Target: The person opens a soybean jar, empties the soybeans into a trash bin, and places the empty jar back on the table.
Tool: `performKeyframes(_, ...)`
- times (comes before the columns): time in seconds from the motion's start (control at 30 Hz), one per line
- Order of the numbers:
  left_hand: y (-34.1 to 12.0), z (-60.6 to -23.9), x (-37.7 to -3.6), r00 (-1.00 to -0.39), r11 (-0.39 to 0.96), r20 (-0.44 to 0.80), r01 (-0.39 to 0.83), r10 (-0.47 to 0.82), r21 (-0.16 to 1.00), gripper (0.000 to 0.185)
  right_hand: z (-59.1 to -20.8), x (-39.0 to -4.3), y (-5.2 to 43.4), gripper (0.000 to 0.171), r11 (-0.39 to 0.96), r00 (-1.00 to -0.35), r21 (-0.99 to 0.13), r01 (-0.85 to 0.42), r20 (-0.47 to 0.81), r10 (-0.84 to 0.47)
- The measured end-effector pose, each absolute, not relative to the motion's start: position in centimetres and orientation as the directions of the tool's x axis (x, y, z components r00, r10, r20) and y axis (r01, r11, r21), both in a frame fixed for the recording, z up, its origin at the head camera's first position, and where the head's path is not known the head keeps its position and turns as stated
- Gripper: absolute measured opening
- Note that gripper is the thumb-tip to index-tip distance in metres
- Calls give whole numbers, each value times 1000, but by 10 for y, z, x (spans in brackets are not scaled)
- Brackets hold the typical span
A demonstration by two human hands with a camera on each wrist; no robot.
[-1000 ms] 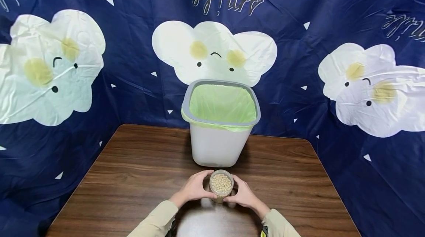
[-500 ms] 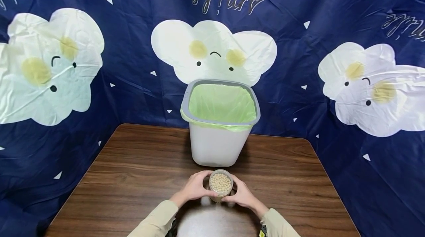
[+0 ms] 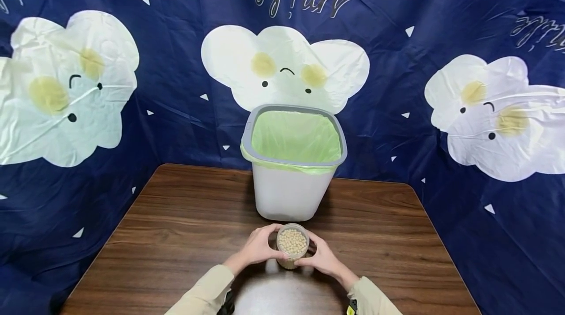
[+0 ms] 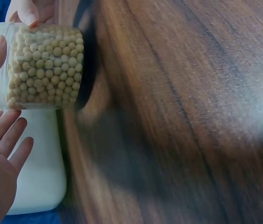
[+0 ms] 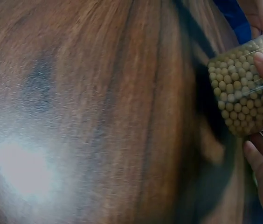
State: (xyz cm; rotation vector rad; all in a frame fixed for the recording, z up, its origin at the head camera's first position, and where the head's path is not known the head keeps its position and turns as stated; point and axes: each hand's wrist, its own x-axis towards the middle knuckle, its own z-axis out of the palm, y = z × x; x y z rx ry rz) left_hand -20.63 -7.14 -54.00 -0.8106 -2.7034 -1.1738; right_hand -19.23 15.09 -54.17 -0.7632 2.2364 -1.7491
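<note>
Both hands are on the clear jar (image 3: 293, 247) of pale round beans, which sits near the front edge of the tabletop (image 3: 176, 236), just in front of the white bin (image 3: 291, 192) with its green liner (image 3: 295, 136). The left hand (image 3: 258, 249) cups one side, thumb and fingers curved round the wall; the right hand (image 3: 321, 257) does the same on the other side, thumb pressed to the plastic. From the wrist views the jar seems to have just left the wood, a shadow showing under it, though the blur makes that hard to swear to. No lid is on it; the beans show at the mouth. I'd judge this the grasp-and-lift stage. What comes next asks for a level, steady carry, since a tilt too soon would spill beans onto the wood.
</note>
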Motion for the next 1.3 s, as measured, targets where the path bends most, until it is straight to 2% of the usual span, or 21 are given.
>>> performKeyframes(0.23, -76, -522, -206, -866, 550, 284, 485, 412, 680, 69, -519, -193, 151, 76, 250, -838, -886, -391, 229, -496)
performKeyframes(0.57, -81, -490, -209, -833, 483, 349, 538, 428, 691, 66, -476, -194, 148, 72, 326, -774, -745, -582, 385, -503)
performKeyframes(0.7, -83, -477, -210, -828, 456, 365, 545, 426, 704, 67, -462, -197, 147, 69, 307, -738, -704, -640, 451, -502)
performKeyframes(1.3, -86, -431, -221, -805, 437, 424, 586, 416, 683, 65, -427, -204, 141, 72, 232, -753, -742, -629, 507, -420)
